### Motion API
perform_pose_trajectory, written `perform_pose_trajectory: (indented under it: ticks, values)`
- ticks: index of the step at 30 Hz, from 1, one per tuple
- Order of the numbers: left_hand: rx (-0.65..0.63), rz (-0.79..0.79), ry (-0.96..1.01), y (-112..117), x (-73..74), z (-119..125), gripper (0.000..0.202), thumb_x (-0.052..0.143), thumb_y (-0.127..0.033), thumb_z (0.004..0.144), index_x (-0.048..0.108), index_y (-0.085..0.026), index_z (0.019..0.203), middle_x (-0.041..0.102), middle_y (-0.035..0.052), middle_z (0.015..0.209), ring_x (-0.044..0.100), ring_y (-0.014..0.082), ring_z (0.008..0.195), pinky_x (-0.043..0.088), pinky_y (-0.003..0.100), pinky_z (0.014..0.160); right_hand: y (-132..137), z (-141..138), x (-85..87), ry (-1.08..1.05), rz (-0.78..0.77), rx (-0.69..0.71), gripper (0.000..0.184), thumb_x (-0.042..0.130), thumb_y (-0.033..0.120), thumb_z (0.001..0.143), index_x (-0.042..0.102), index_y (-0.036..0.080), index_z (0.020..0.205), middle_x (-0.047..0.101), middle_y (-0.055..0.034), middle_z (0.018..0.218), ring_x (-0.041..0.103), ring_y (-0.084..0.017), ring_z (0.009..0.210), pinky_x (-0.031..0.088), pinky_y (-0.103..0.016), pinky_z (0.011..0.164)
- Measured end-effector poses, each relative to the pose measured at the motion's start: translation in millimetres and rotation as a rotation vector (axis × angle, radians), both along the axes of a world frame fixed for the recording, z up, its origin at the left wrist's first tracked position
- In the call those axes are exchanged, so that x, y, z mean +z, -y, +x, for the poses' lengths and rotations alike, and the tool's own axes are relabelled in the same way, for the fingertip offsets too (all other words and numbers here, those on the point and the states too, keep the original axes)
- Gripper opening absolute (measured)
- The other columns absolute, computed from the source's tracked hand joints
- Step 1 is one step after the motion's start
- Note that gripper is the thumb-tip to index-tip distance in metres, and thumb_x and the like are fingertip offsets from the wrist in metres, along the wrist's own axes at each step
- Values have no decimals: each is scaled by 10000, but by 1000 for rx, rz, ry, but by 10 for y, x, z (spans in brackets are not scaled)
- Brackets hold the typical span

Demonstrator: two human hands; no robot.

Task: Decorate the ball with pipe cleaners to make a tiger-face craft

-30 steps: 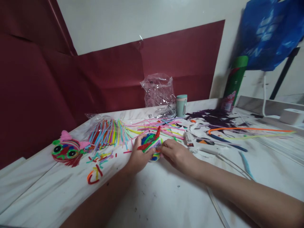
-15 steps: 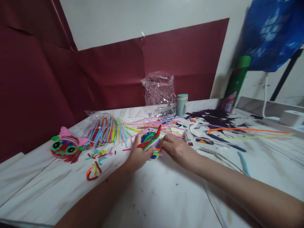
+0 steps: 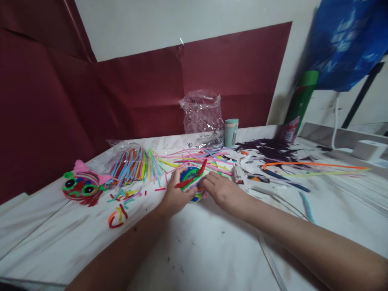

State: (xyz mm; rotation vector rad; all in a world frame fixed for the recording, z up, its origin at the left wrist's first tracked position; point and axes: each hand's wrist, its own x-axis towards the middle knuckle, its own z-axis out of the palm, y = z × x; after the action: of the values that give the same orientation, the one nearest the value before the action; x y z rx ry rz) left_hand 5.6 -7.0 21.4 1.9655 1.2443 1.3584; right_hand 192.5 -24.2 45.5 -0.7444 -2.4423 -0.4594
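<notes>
A small rounded craft wound from multicoloured pipe cleaners (image 3: 191, 176) is held just above or on the table, with red fuzzy strips sticking out at its top and left. My left hand (image 3: 176, 194) wraps around its left side, thumb across the near face. From the right, my right hand (image 3: 218, 190) is closed with bent fingertips pressed against the craft's right side. Those fingertips hide that part of it, and I cannot see whether a loose piece is between them. A finished-looking pipe-cleaner animal head (image 3: 81, 184) with black eyes and pink ears lies at the far left.
A bundle of coloured pipe cleaners (image 3: 133, 163) lies in clear plastic, with cut scraps (image 3: 117, 218) in front. Behind stand a clear bag (image 3: 202, 113) and a mint cup (image 3: 231, 133). A glue gun (image 3: 239, 174), purple strips (image 3: 269, 149) and a green can (image 3: 303, 97) are rightward.
My right hand has shifted slightly left and its fingers now lie closer against the craft. My left hand keeps its hold. The whole view has moved a little.
</notes>
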Motion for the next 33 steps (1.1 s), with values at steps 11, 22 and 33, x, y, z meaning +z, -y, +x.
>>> perform_pose_trajectory:
  ticks: [11, 22, 33]
  values:
    - [-45, -70, 61, 1, 7, -11, 613, 682, -182, 670, 447, -229, 1234, 517, 79, 1264, 505, 241, 1192, 418, 396, 1008, -123, 17, -128, -308, -302, 32, 131, 511, 60, 844, 571, 171, 810, 640, -50, 757, 589, -160, 702, 445, -248, 622]
    - [-30, -50, 65, 9, 27, -22, 591, 706, -195, 665, 480, -217, 1211, 527, 93, 1260, 482, 262, 1215, 390, 422, 1033, -53, -69, -63, -632, -920, -117, 235, 530, 284, 796, 601, 165, 606, 610, 6, 524, 494, -102, 451, 337, -210, 440]
    - [-18, -49, 44, -24, -6, -31, 598, 685, -224, 688, 453, -202, 1238, 488, 111, 1301, 466, 266, 1242, 383, 411, 1041, 12, -126, -140, -674, -746, -131, 228, 477, 221, 815, 591, 172, 623, 573, 7, 529, 474, -109, 464, 345, -211, 458]
